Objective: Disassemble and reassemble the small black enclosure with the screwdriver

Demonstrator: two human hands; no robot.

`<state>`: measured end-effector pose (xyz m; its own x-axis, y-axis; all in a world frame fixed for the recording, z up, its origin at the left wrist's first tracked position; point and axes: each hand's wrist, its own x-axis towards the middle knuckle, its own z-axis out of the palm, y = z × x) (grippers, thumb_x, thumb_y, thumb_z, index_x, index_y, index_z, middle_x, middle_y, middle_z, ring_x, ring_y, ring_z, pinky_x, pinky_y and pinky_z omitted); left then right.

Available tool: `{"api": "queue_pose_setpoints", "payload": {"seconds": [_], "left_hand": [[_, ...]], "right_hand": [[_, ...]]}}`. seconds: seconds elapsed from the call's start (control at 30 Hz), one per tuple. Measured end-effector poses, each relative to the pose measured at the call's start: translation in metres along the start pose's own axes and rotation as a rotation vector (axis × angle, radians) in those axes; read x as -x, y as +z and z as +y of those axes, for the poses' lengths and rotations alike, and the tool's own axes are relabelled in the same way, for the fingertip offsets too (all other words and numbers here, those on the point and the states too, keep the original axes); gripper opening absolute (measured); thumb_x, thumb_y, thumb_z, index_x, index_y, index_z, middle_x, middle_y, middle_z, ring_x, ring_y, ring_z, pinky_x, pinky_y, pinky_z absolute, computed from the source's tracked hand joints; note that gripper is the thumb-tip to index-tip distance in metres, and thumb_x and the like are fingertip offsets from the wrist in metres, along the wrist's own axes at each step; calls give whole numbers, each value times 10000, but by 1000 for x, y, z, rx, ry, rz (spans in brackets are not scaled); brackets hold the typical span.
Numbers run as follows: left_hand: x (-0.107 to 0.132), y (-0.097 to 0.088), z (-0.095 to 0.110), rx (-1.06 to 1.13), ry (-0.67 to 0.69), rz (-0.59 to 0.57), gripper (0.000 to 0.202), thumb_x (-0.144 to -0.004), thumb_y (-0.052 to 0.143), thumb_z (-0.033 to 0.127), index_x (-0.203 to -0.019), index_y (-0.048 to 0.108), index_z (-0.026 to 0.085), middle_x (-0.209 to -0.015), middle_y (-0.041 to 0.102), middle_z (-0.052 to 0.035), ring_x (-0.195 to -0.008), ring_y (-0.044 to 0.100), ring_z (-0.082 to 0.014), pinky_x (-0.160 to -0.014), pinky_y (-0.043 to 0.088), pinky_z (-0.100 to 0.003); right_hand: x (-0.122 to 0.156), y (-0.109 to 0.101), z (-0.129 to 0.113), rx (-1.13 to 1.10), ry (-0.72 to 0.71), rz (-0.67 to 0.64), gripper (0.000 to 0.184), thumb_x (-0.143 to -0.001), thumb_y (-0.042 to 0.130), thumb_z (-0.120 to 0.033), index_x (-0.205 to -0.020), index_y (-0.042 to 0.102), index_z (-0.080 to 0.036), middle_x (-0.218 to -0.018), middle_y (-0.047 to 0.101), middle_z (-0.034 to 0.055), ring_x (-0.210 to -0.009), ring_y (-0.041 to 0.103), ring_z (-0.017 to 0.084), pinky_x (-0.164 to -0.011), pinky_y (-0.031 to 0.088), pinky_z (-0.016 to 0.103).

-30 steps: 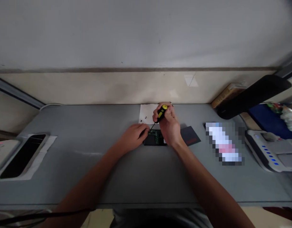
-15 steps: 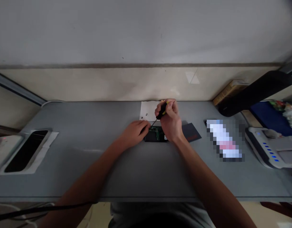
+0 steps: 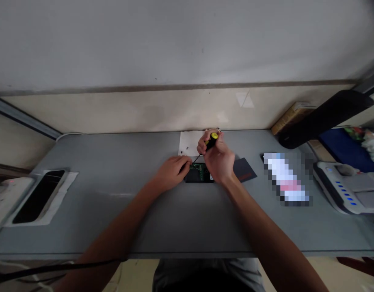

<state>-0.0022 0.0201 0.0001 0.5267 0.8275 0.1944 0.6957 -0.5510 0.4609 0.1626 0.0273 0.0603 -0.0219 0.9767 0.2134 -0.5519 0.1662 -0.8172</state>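
Head view of a grey desk set against a pale wall. At the centre of the desk lies a small black device case, opened so that a green circuit board shows in its upper part. The right hand is closed around the black-and-yellow handle of a small screwdriver; the thin shaft slants down and to the left, its tip meeting the near-left corner of the board. The left hand rests on the desk with its fingertips touching the left edge of the case; whether they pinch the case or only press against it cannot be told. The two hands are close together, on either side of the board, without touching. Just behind the case lies a white sheet of paper bearing a few tiny dark specks, probably screws, too small to identify with certainty. To the right of the right hand lies a flat dark cover with reddish lettering. Further right are a blurred white-and-pink item, a grey appliance with blue lights and a black lamp head. At far left, a dark phone lies on white padding.
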Motion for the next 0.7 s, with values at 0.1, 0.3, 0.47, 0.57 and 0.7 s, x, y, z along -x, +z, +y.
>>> {"api": "queue_pose_setpoints", "payload": {"seconds": [0.1,0.3,0.47,0.57,0.7], "left_hand": [[0,0,1,6,-8,-4,231,-1007,386,221,-990,616,207,-947,726,-64,-888,681,-222,-857,535,-374],[0,-1,1,5,-29,-2,221,-1006,392,227,-990,612,211,-921,723,-57,-865,684,-224,-836,538,-373],[1,-2,3,11,-24,-6,236,-1014,378,240,-995,610,207,-941,725,-68,-895,684,-233,-852,539,-384],[1,-2,3,8,-23,-5,244,-1022,379,254,-989,617,213,-929,721,-58,-882,680,-223,-842,539,-374],[1,-2,0,11,-13,-2,262,-1033,374,269,-990,627,218,-917,720,-50,-865,680,-216,-825,540,-366]], "right_hand": [[0,-2,0,-3,-19,-1,499,-946,495,-695,-722,506,-250,-709,387,-8,-576,352,141,-536,365,307],[3,1,3,-23,-25,10,548,-940,439,-745,-710,494,-251,-678,378,-11,-562,351,142,-538,369,312],[4,2,4,-31,9,4,524,-946,464,-716,-704,488,-252,-648,372,-18,-547,344,142,-526,360,308],[3,-1,2,-39,-2,19,516,-949,478,-702,-699,489,-250,-663,378,-16,-549,355,138,-521,355,302],[2,-2,-1,-23,10,34,552,-946,419,-743,-696,487,-257,-665,367,-14,-544,343,144,-512,352,314]]}}
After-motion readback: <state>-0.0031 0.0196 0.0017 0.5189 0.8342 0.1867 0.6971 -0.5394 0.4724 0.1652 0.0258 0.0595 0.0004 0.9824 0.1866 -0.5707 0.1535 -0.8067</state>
